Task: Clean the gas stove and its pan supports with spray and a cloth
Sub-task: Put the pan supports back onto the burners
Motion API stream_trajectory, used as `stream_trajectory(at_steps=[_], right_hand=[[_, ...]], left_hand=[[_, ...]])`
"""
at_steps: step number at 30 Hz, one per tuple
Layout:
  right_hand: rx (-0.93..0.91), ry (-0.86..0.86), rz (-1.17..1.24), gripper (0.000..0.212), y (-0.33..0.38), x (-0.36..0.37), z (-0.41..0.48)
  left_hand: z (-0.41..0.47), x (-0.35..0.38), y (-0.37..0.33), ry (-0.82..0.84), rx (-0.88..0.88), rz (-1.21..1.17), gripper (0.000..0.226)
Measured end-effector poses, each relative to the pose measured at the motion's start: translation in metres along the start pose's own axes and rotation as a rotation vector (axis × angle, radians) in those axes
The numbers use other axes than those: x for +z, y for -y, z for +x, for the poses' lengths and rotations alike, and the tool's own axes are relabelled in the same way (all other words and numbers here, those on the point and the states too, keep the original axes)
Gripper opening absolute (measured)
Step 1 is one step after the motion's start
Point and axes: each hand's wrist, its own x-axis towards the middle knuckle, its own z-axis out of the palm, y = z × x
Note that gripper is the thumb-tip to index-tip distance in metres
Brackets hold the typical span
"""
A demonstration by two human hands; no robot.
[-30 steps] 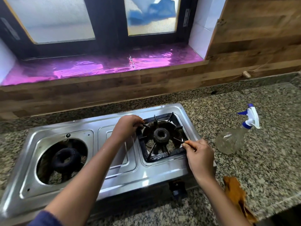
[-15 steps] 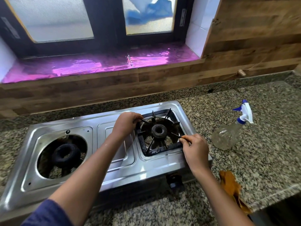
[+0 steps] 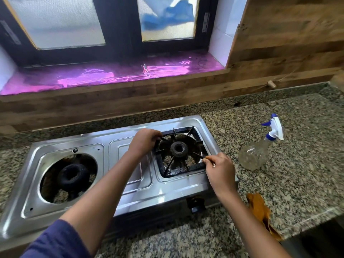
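One cloth is lying nearest, on the counter beside the right forearm. Beyond it, the right hand is pinching a prong at the near-right corner of the support, which is sitting over the stove's right burner. Farther in, the left hand is curling round a prong on the far-left side. The grips are lying diagonally across the square frame, so an even, straight-up lift is looking likely. The spray is standing off to the right, untouched.

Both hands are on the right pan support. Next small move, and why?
Probably lift the pan support straight up off the right burner: the left hand and right hand grip opposite sides, and the left burner is already bare.
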Motion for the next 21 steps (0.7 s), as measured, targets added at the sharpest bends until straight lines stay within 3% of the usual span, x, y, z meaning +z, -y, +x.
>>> stream_trajectory(at_steps=[8,12,15,18,21], right_hand=[[0.005,0.099,0.187,0.022,-0.009,-0.018,-0.004],[0.13,-0.122,0.3,0.026,-0.033,-0.044,-0.042],[0.303,-0.261,0.124,0.031,-0.071,-0.049,-0.074],[0.553,-0.087,-0.145,0.058,-0.118,-0.044,-0.1],[0.643,0.095,-0.162,0.077,-0.142,-0.038,-0.117]], left_hand=[[-0.031,0.007,-0.021,0.065,-0.048,-0.065,0.043],[-0.078,0.015,-0.068,-0.04,0.027,-0.149,0.05],[-0.104,0.033,-0.105,0.057,0.179,-0.097,0.054],[-0.116,0.055,-0.128,0.179,0.272,0.022,0.06],[-0.123,0.069,-0.133,0.24,0.256,0.094,0.073]])
